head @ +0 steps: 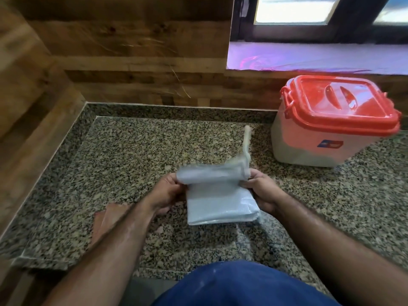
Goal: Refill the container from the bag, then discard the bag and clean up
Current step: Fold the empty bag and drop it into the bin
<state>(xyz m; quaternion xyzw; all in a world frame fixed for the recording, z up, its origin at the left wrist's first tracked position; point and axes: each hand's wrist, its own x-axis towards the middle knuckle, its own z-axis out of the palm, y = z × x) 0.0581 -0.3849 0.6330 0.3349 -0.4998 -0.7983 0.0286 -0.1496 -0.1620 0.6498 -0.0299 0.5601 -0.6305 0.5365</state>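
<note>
A white woven bag (220,204), flat and folded into a small packet, sits low over the granite floor in the middle of the view. My left hand (165,191) grips its left edge and my right hand (262,191) grips its right edge. The bag's upper part curls over as a roll between my fingers, and a narrow strip of it sticks up at the right. The container (326,138), a translucent white plastic box with a closed red lid (340,104) and red side clasps, stands to the right at the back, apart from my hands.
The speckled granite floor (132,155) has a raised border along a wood-panelled wall (123,51) at the back and left. A window sill (309,58) runs above the container. My bare foot (108,224) and a blue-clad knee (242,286) are close in front.
</note>
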